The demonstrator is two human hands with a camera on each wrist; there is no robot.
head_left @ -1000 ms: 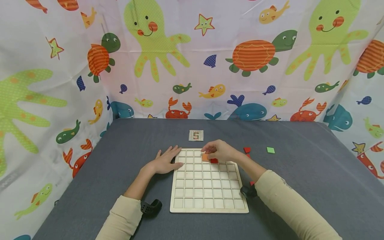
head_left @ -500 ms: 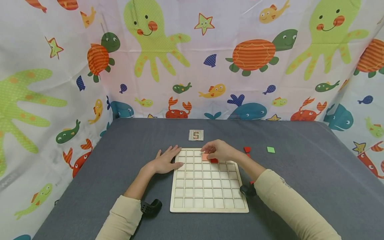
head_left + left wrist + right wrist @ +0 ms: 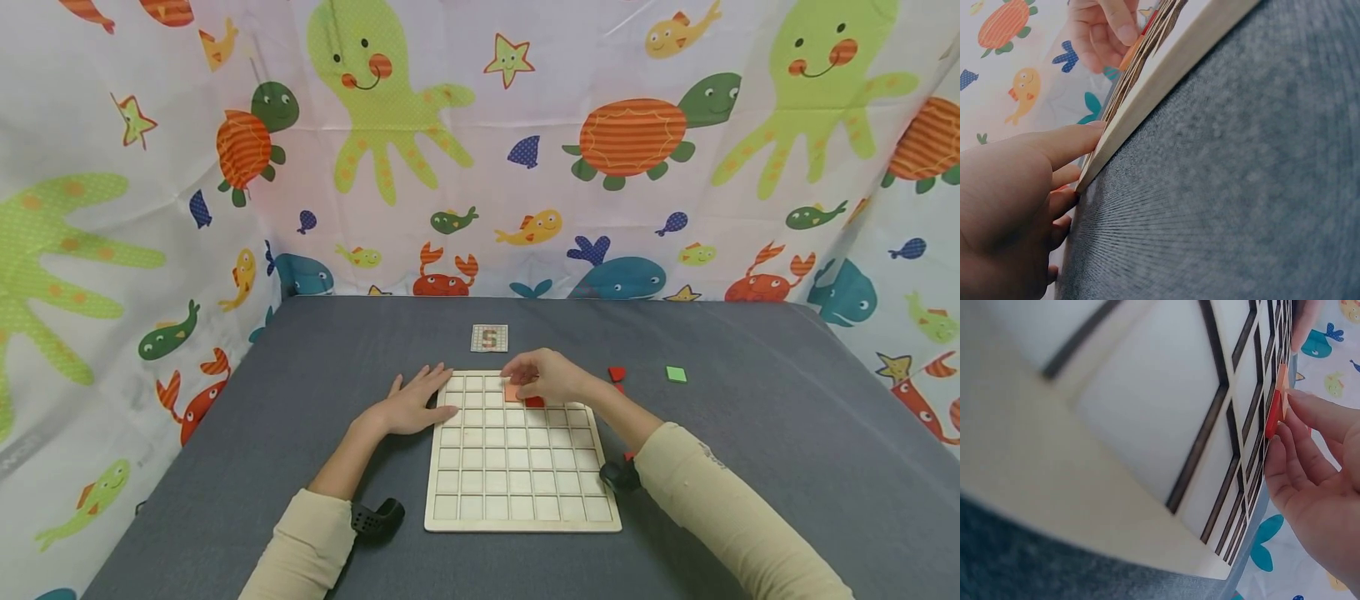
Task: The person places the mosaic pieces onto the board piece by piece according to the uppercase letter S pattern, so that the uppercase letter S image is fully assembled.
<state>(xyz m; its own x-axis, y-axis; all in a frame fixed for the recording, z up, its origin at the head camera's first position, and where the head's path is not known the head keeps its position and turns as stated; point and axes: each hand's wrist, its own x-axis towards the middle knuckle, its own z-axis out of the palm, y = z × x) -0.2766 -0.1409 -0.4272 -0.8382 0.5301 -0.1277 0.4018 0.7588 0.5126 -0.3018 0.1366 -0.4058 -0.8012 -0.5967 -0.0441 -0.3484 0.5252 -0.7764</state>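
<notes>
A pale wooden grid board [image 3: 522, 527] lies flat on the grey cloth. At its left edge, near the far corner, my left hand [image 3: 411, 406] rests with straight, spread fingers, the thumb reaching onto the board's side. My right hand [image 3: 551, 377] is over the far rows. Its thumb and fingers hold an orange square tile [image 3: 513, 392] at one of the cells. Right beside that one sits a red tile [image 3: 535, 402], partly under the hand. From the right wrist, the thumb meets the orange tile [image 3: 1282, 378] while other fingertips come close to the red tile [image 3: 1273, 415].
Beyond the board lies a small card [image 3: 490, 338] printed with an S on a grid. Several red tiles [image 3: 617, 372] are to the right, one partly behind the right forearm. A green tile [image 3: 677, 375] lies farther right. A sea-animal curtain [image 3: 525, 200] hangs behind the table.
</notes>
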